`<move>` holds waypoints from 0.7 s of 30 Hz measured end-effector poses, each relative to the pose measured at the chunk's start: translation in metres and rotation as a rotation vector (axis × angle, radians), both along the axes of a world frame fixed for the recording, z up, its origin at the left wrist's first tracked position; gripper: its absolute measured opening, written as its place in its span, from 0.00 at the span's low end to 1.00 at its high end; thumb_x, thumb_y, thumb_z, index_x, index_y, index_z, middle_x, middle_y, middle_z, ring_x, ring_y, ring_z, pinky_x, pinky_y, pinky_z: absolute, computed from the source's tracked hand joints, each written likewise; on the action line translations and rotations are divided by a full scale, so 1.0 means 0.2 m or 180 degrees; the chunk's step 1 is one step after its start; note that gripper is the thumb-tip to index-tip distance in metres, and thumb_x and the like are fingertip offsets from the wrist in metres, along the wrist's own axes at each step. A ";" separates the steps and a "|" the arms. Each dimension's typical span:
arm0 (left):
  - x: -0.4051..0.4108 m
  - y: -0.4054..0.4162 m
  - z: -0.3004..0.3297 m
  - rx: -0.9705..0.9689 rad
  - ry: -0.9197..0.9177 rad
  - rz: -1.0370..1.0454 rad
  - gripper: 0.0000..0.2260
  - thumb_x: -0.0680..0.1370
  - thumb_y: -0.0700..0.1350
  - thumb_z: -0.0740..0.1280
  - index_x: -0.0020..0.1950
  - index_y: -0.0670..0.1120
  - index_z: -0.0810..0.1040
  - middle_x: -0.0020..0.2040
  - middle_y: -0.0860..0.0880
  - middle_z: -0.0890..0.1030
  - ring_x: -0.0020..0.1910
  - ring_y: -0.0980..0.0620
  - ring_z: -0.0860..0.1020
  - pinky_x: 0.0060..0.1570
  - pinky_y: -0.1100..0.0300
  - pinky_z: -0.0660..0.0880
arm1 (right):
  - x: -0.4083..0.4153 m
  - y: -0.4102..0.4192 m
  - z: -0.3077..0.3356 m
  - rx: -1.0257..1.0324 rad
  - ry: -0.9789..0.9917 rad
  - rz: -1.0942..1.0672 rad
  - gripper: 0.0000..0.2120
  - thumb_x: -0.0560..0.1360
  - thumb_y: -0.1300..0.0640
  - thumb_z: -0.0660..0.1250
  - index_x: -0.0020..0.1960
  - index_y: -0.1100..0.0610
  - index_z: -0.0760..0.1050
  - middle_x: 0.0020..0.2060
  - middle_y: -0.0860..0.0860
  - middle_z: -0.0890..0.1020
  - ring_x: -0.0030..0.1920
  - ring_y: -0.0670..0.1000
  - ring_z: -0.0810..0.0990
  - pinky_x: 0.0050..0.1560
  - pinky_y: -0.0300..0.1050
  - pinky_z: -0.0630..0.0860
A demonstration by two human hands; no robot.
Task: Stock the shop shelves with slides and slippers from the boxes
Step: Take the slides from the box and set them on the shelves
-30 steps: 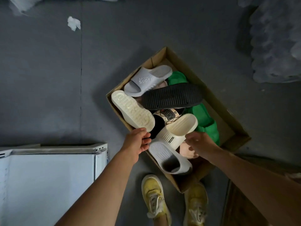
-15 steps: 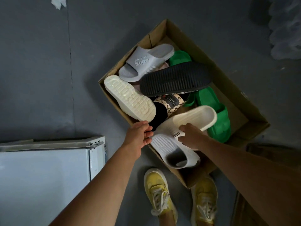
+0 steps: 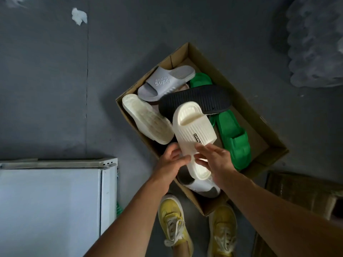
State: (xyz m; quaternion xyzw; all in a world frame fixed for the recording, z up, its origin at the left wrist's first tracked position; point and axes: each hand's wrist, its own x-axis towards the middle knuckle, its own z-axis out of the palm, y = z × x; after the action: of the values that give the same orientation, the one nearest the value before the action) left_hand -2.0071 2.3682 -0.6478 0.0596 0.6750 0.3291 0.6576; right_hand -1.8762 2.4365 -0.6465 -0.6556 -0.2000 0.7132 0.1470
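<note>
An open cardboard box point(image 3: 259, 125) on the grey floor holds several slides. I hold a cream ribbed slide point(image 3: 193, 127) above the box, toe pointing away. My left hand point(image 3: 171, 162) grips its heel part from the left, and my right hand point(image 3: 215, 160) grips it from the right, fingers over the strap edge. In the box lie a cream slide sole-up point(image 3: 146, 119), a grey "Super" slide point(image 3: 165, 82), a black slide sole-up point(image 3: 204, 97), green slides point(image 3: 233, 140) and a white slide point(image 3: 200, 186) under my hands.
A white cabinet top point(image 3: 52, 204) stands at lower left. Another cardboard box point(image 3: 304, 193) sits at lower right. Bagged goods in clear plastic point(image 3: 319, 43) lie at upper right. My yellow shoes point(image 3: 174, 221) stand just before the box. A paper scrap point(image 3: 78, 15) lies on the floor.
The right hand has lifted the cream ribbed slide out of the box and turned it toe-away. The left hand has let go of the box edge and taken hold of the slide.
</note>
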 end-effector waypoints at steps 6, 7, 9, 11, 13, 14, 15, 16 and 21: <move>-0.03 -0.05 0.01 0.0045 0.0681 0.0477 0.18 0.76 0.38 0.71 0.64 0.48 0.75 0.58 0.50 0.82 0.58 0.50 0.79 0.52 0.60 0.76 | -0.21 -0.04 0.10 -0.0036 0.0328 0.0112 0.06 0.73 0.58 0.71 0.44 0.62 0.78 0.41 0.57 0.83 0.43 0.51 0.82 0.50 0.45 0.73; -0.04 -0.06 0.01 -0.0036 0.1043 0.0485 0.16 0.77 0.40 0.70 0.64 0.47 0.75 0.57 0.49 0.81 0.56 0.50 0.79 0.47 0.63 0.75 | -0.23 -0.05 0.10 -0.0018 0.0334 0.0294 0.07 0.73 0.59 0.71 0.46 0.63 0.78 0.45 0.58 0.84 0.47 0.52 0.82 0.50 0.45 0.72; -0.10 -0.09 0.00 -0.0153 0.1627 0.0526 0.14 0.79 0.44 0.68 0.64 0.46 0.75 0.57 0.47 0.81 0.54 0.47 0.78 0.47 0.58 0.74 | -0.27 -0.05 0.11 0.0039 0.0297 0.0610 0.09 0.74 0.60 0.70 0.51 0.64 0.81 0.50 0.58 0.84 0.52 0.53 0.82 0.50 0.45 0.73; -0.17 -0.15 -0.03 -0.0205 0.1873 0.0752 0.14 0.79 0.44 0.67 0.64 0.45 0.74 0.57 0.45 0.79 0.55 0.44 0.77 0.51 0.54 0.72 | -0.29 -0.04 0.10 0.0027 0.0220 0.0696 0.08 0.74 0.59 0.70 0.52 0.60 0.82 0.47 0.54 0.85 0.47 0.50 0.82 0.47 0.44 0.75; -0.25 -0.19 -0.05 -0.0329 0.1923 0.1117 0.15 0.79 0.42 0.66 0.65 0.43 0.74 0.57 0.44 0.78 0.55 0.45 0.76 0.51 0.54 0.71 | -0.31 -0.02 0.07 0.0009 0.0049 0.0623 0.06 0.75 0.59 0.69 0.50 0.59 0.82 0.41 0.53 0.85 0.39 0.49 0.80 0.42 0.42 0.74; -0.29 -0.21 -0.06 -0.0393 0.1908 0.1303 0.15 0.79 0.42 0.66 0.65 0.42 0.74 0.57 0.44 0.78 0.55 0.45 0.76 0.51 0.55 0.70 | -0.32 -0.01 0.04 0.0059 -0.0113 0.0629 0.04 0.75 0.60 0.69 0.49 0.59 0.81 0.38 0.53 0.84 0.37 0.49 0.79 0.40 0.42 0.74; -0.33 -0.22 -0.07 -0.0403 0.1869 0.1466 0.14 0.79 0.42 0.66 0.64 0.42 0.74 0.56 0.44 0.78 0.55 0.45 0.76 0.50 0.56 0.69 | -0.34 0.01 -0.01 0.0157 -0.0301 0.0714 0.04 0.75 0.62 0.69 0.49 0.59 0.81 0.37 0.53 0.82 0.37 0.49 0.78 0.39 0.42 0.74; -0.36 -0.24 -0.09 -0.0390 0.1802 0.1590 0.14 0.79 0.41 0.65 0.64 0.41 0.75 0.55 0.45 0.78 0.55 0.45 0.76 0.50 0.56 0.69 | -0.36 0.02 -0.06 0.0278 -0.0476 0.0864 0.06 0.74 0.63 0.70 0.51 0.59 0.81 0.37 0.52 0.81 0.38 0.50 0.77 0.40 0.43 0.75; -0.50 -0.32 -0.22 -0.0409 0.1635 0.1769 0.13 0.79 0.44 0.66 0.63 0.46 0.76 0.56 0.46 0.79 0.57 0.44 0.75 0.55 0.48 0.73 | -0.47 0.08 -0.35 0.1354 -0.1038 0.2261 0.21 0.71 0.57 0.73 0.62 0.55 0.74 0.53 0.50 0.79 0.51 0.49 0.78 0.49 0.41 0.74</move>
State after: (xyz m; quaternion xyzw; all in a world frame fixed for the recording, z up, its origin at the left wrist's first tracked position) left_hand -2.1077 2.3045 -0.6912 -0.0864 0.8274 0.4262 0.3553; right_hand -1.9703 2.4520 -0.7168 -0.6053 -0.5756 0.5497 -0.0090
